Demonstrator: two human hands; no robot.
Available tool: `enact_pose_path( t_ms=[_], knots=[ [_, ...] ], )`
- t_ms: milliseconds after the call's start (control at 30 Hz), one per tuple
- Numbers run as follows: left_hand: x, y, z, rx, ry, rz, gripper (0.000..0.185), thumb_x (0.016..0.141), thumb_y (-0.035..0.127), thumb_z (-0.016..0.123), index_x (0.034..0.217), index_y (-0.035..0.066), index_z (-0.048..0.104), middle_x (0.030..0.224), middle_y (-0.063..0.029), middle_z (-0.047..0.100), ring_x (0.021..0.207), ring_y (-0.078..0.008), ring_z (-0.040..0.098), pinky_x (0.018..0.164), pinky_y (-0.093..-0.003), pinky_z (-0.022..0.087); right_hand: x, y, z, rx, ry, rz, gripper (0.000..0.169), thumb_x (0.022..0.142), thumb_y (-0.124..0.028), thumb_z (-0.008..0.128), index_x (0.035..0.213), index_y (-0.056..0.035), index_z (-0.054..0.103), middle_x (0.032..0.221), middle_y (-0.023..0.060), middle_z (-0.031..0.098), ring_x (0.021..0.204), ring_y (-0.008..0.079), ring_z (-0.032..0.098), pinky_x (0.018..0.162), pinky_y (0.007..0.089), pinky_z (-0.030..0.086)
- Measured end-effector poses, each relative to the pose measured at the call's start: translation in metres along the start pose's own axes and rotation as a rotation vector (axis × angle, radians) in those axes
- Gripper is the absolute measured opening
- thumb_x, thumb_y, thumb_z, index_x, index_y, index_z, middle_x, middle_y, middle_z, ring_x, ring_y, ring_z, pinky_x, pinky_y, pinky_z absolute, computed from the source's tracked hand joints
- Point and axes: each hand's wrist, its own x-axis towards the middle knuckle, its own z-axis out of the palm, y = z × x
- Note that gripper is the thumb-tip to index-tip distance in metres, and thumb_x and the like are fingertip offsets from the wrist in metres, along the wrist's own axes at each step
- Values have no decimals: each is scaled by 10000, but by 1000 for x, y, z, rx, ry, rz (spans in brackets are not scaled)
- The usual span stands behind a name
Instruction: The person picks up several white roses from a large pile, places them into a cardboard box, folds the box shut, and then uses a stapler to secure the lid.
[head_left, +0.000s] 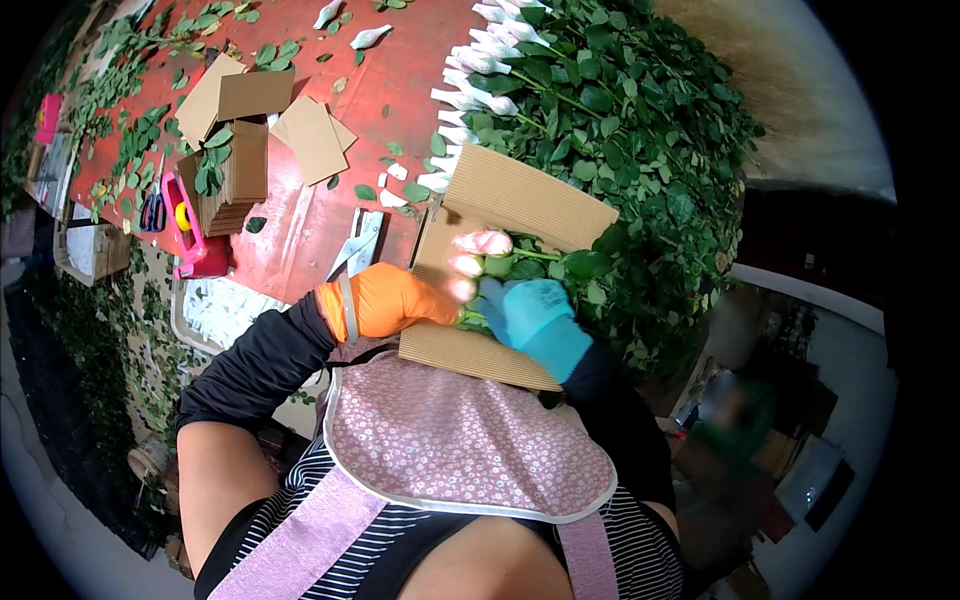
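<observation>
My left hand (386, 301), in an orange glove, reaches in from the left over an open corrugated cardboard wrap (529, 199). Its fingertips are bunched beside a blurred pink rose bud (459, 289); what they pinch is hidden. From the right, my right hand (529, 311) in a teal glove curls its fingers around the stem area just behind that bud. Two more pale pink roses, an upper one (484, 242) and a lower one (466, 265), lie within the wrap, stems pointing right. The wrap's near flap (480, 356) passes beneath my wrists.
Beyond the wrap lies a large heap of leafy rose stems (600, 112) with white-sleeved heads (480, 60). The red table (300, 217) bears a metal hand tool (360, 244), cardboard pieces (244, 165), a pink tape dispenser (187, 225) and scissors (154, 210). A bin (225, 311) holds white pieces.
</observation>
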Motion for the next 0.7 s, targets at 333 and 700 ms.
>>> enact_pose_path(
  t_ms=[333, 700],
  knots=[
    [14, 6, -4, 232, 237, -3, 507, 784, 274, 771, 1233, 116, 596, 894, -89, 694, 759, -310, 683, 658, -390, 532, 11, -3, 15, 32, 50, -66, 173, 894, -216, 561, 953, -57, 599, 772, 158, 669, 723, 358, 667, 617, 507, 500],
    [19, 2, 3, 439, 131, -23, 364, 822, 285, 727, 1121, 96, 639, 742, -95, 652, 664, -299, 666, 584, -406, 516, 10, 9, 9, 9, 196, -40, 191, 916, -249, 568, 965, -74, 625, 718, 144, 653, 653, 336, 656, 560, 499, 482]
  ],
)
